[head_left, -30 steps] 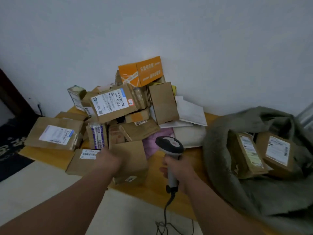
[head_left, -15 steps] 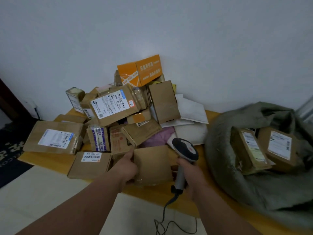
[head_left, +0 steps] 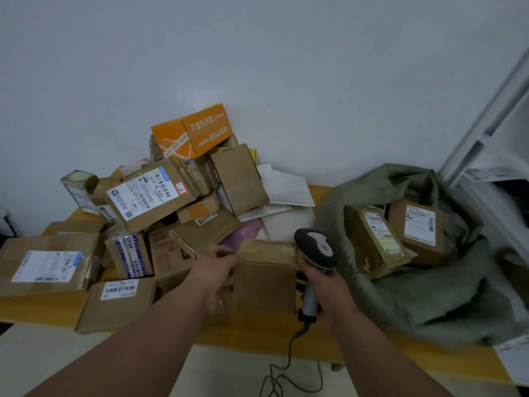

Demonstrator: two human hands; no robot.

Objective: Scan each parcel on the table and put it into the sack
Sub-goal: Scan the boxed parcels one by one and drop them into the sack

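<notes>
White wall backs a yellow bench heaped with parcels; near its front edge the left hand grips a plain brown box by its left side; the right hand, fingers curled, holds a scanner just right of that box; a grey-green sack at right holds two labelled parcels.

The left hand has lifted the brown parcel rightward beside the scanner.
</notes>
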